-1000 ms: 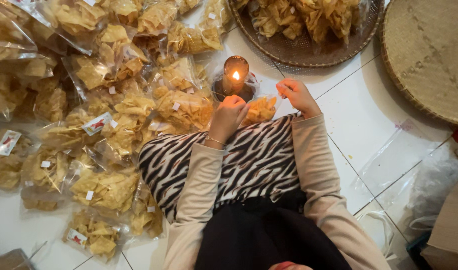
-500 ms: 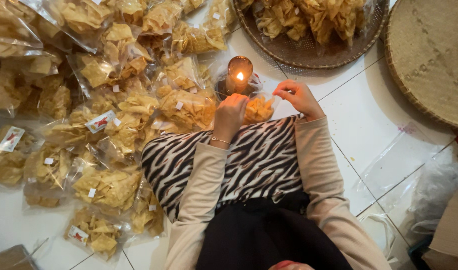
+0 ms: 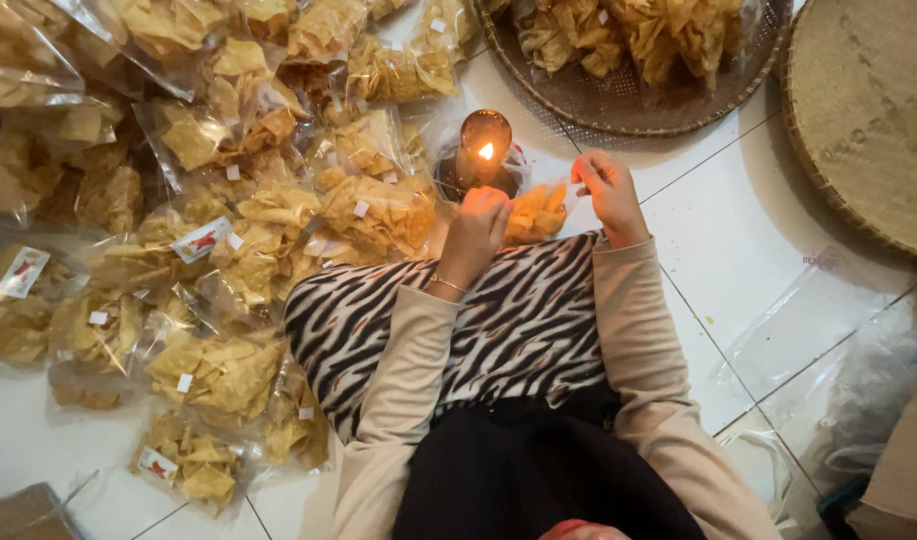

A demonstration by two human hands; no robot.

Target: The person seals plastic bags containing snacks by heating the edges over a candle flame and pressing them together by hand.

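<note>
My left hand [image 3: 482, 222] and my right hand [image 3: 605, 188] both pinch the top of a clear plastic bag of yellow chips [image 3: 537, 210] that rests on my zebra-striped lap. The bag's open edge sits right in front of a small lit oil lamp [image 3: 484, 148] with a bright flame. My left hand grips the bag's left corner, closest to the flame. My right hand holds the right corner with fingers curled.
Several sealed chip bags [image 3: 229, 240] are piled on the white tiled floor to my left. A round woven tray [image 3: 634, 105] with loose chips lies beyond the lamp, another woven tray [image 3: 869, 130] to the right. Empty clear bags [image 3: 809, 320] lie at right.
Both hands have shifted the bag's top edge slightly along the flame; my right hand has dropped a little closer to the lamp.
</note>
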